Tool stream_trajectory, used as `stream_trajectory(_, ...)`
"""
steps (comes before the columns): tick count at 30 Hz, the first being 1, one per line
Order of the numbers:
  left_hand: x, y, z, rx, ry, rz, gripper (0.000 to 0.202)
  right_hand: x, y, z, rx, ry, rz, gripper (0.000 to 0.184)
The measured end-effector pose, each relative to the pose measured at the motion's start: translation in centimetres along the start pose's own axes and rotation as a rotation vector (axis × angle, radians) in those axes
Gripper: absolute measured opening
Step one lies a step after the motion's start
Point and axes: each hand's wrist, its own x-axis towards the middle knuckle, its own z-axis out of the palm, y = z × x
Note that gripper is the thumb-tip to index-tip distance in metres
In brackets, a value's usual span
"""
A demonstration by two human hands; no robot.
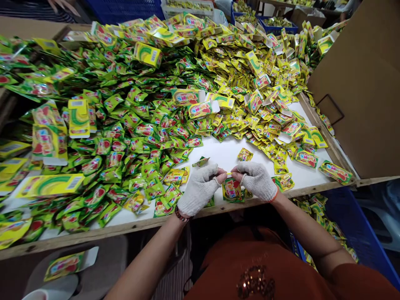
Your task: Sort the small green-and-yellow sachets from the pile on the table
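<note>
Both my hands wear whitish knit gloves with bare fingertips. My left hand [201, 187] pinches the upper left edge of a small printed candy box [232, 190], green and red with a yellow rim. On its upper right edge, my right hand [256, 179] has thumb and fingers closed. The box hangs upright at the table's front edge, its printed face toward me. Just beyond my left hand lies a green sachet [201, 161]. A yellow sachet [245, 154] rests on the white tabletop [218, 150] past my right hand.
Green watermelon sachets [125, 125] heap at left, yellow sachets [240, 75] at back right, with several flat boxes [53, 185] among them. A cardboard sheet [359, 91] stands at right. Below is a blue crate [353, 225]. A wooden rim [125, 228] edges the table. Another person's hand [64, 6] shows top left.
</note>
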Motion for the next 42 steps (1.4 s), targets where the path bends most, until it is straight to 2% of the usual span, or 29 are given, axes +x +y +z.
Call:
stream_trajectory(3, -0.8, -1.1, 0.2, 0.041, 0.04, 0.071, 0.021, -0.6, 0.4, 0.2, -0.032, -0.008, -0.091, 0.02)
stream_trajectory(6, -2.1, -2.6, 0.6, 0.084, 0.035, 0.178, 0.018, -1.3, 1.0, 0.6, -0.046, -0.087, -0.204, 0.018)
stream_trajectory(9, -3.0, -3.6, 1.3, 0.016, 0.043, 0.109, 0.022, -1.6, 1.4, 1.4, -0.026, -0.109, -0.214, 0.021)
stream_trajectory(11, -3.2, -3.9, 1.8, -0.082, 0.089, -0.021, 0.023, -1.9, 1.7, 2.1, 0.059, -0.061, -0.137, 0.028)
stream_trajectory(13, -3.0, -3.9, 1.9, -0.143, 0.169, -0.123, 0.027, -2.3, 2.0, 2.7, 0.178, 0.019, 0.033, 0.043)
stream_trajectory(15, -2.6, -3.9, 1.5, -0.168, 0.267, -0.17, 0.032, -2.9, 2.4, 3.0, 0.251, 0.044, 0.23, 0.052)
stream_trajectory(16, -2.3, -3.9, 1.2, -0.183, 0.321, -0.176, 0.034, -3.2, 2.6, 3.0, 0.256, 0.016, 0.299, 0.053)
stream_trajectory(19, -1.3, -3.6, -0.2, -0.21, 0.524, -0.134, 0.036, -3.8, 2.6, 2.6, 0.197, -0.113, 0.349, 0.057)
stream_trajectory(21, -0.7, -3.0, -0.7, -0.16, 0.584, -0.071, 0.031, -3.9, 2.4, 2.4, 0.205, -0.081, 0.322, 0.063)
stream_trajectory(23, -0.3, -2.2, -0.4, -0.102, 0.509, -0.011, 0.026, -3.6, 2.2, 2.5, 0.29, 0.011, 0.282, 0.07)
stream_trajectory(26, -0.3, -1.1, 1.6, -0.093, 0.22, 0.027, 0.021, -2.9, 1.9, 2.1, 0.396, 0.065, 0.186, 0.068)
stream_trajectory(29, -0.3, -0.7, 3.7, -0.09, -0.015, -0.008, 0.029, -3.3, 1.4, -0.5, 0.267, 0.066, 0.162, 0.052)
stream_trajectory(31, 0.0, -0.9, 4.2, -0.054, -0.063, -0.022, 0.039, -4.8, 0.5, -4.0, 0.074, 0.024, 0.202, 0.04)
stream_trajectory(33, 0.6, -1.2, 4.0, 0.04, -0.069, -0.018, 0.041, -7.1, -0.5, -8.1, -0.228, -0.156, 0.274, 0.021)
stream_trajectory(35, 1.3, -1.7, 3.5, 0.153, -0.049, -0.022, 0.037, -9.3, -1.1, -12.0, -0.559, -0.325, 0.454, 0.02)
stream_trajectory(36, 1.6, -1.8, 3.3, 0.197, -0.047, -0.029, 0.036, -10.1, -1.0, -13.5, -0.675, -0.318, 0.556, 0.021)
stream_trajectory(38, 2.4, -2.0, 3.4, 0.246, -0.06, -0.025, 0.033, -10.7, 0.1, -15.5, -0.797, -0.265, 0.659, 0.02)
stream_trajectory(42, 3.6, -1.1, 5.1, 0.279, -0.126, 0.069, 0.03, -8.4, 5.1, -16.6, -0.91, -0.008, 0.636, 0.025)
